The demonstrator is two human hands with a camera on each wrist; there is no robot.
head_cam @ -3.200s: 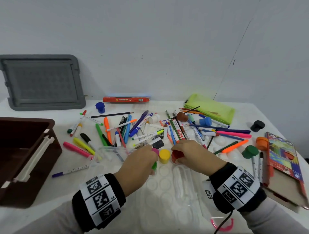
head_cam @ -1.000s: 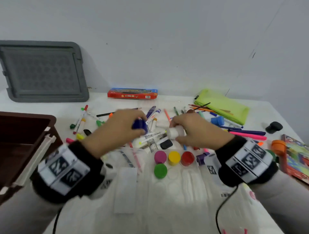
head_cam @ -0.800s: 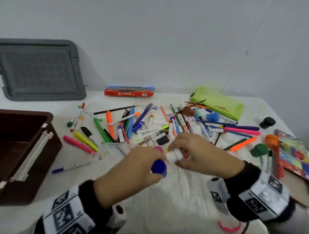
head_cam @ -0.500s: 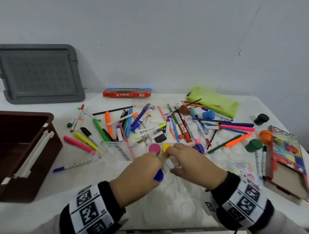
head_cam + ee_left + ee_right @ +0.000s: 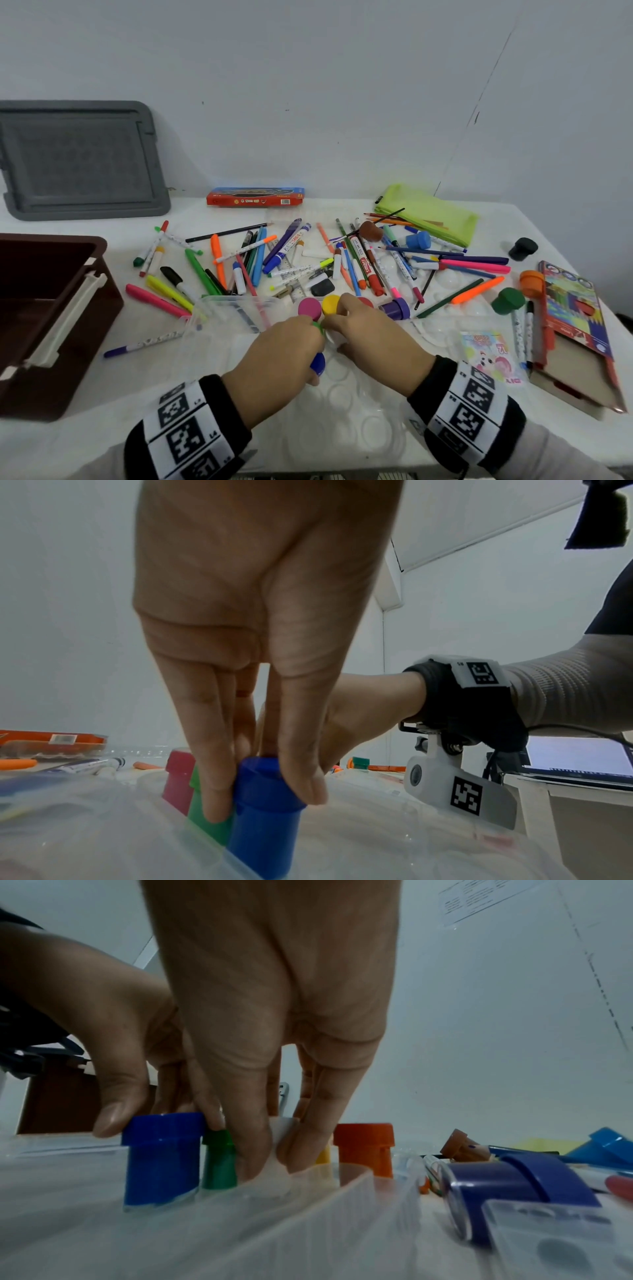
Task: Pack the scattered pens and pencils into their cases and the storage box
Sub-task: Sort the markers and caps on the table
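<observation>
Your left hand (image 5: 274,363) pinches a blue plastic stamper pot (image 5: 263,815) upright into the clear moulded plastic tray (image 5: 346,425); your right hand (image 5: 373,339) grips a white pot (image 5: 284,1139) beside it. Six pots stand there: blue, green (image 5: 219,1158), white, pink (image 5: 309,307), yellow (image 5: 330,304), red (image 5: 365,1148). Scattered pens and pencils (image 5: 284,253) lie beyond; the brown storage box (image 5: 51,308) is at left.

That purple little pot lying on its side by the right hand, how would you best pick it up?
Probably from above, pinching the purple pot across its round body just behind the wider cap. It lies tipped over with the cap rim as a stop, and pens crowd its far side, so the top is the open approach.
</observation>
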